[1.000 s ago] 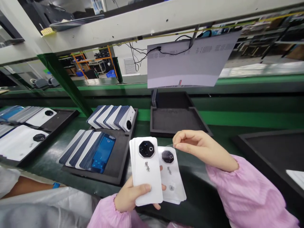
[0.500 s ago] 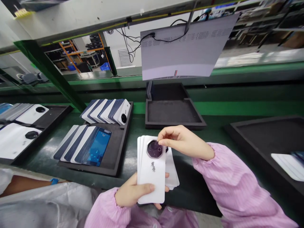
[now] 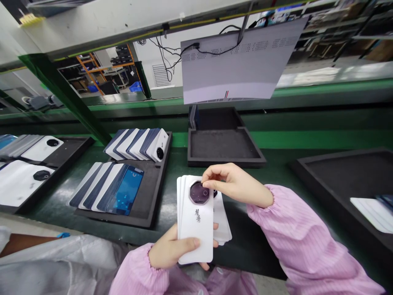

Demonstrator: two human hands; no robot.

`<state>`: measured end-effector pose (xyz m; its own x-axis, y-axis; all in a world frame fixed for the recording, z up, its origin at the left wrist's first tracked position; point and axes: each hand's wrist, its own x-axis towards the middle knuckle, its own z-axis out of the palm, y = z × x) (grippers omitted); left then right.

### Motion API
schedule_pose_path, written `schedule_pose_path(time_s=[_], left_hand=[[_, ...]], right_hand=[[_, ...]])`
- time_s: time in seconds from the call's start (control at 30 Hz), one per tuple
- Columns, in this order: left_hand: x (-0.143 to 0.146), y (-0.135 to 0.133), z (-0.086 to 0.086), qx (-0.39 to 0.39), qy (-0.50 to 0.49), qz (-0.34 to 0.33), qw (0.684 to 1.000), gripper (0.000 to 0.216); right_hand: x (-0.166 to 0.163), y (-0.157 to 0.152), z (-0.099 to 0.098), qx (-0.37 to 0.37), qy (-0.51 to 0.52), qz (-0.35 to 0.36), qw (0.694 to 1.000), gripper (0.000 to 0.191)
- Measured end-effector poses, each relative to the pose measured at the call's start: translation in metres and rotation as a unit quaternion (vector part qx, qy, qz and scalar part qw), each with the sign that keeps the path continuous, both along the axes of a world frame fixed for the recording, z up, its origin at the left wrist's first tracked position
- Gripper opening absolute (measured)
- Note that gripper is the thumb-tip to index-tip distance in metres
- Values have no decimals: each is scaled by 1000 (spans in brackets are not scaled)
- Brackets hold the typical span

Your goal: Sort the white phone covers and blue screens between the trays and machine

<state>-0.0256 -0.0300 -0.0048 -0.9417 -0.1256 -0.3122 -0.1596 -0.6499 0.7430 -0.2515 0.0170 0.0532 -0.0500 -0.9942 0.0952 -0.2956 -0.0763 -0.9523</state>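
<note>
Covers (image 3: 196,229), white and fanned in a stack, are held near centre over the bench (image 3: 175,168). The left hand (image 3: 172,250) has its grip wrapped round their near end, thumb across the top one. The right hand (image 3: 233,186) has its grip pinched narrow at the far edge of the top cover's dark lens (image 3: 199,193); what it pinches, can't tell. More lie in the left tray (image 3: 150,205), and the far tray (image 3: 221,147) sits behind.
</note>
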Motion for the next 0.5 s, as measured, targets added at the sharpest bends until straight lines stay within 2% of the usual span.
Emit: schedule_pose_path(time_s=[0.23,0.4,0.5], left_hand=[[3,-1,-10,-16,5,-3,1000,48],[1,-3,-4,3,8,3,1000,49],[0,-3,-3,4,15,19,1000,47]], right_hand=[[5,0,0,-28,70,-30,997,9],[14,0,-3,-95,163,-68,980,14],[21,0,-4,-110,224,-87,964,15]])
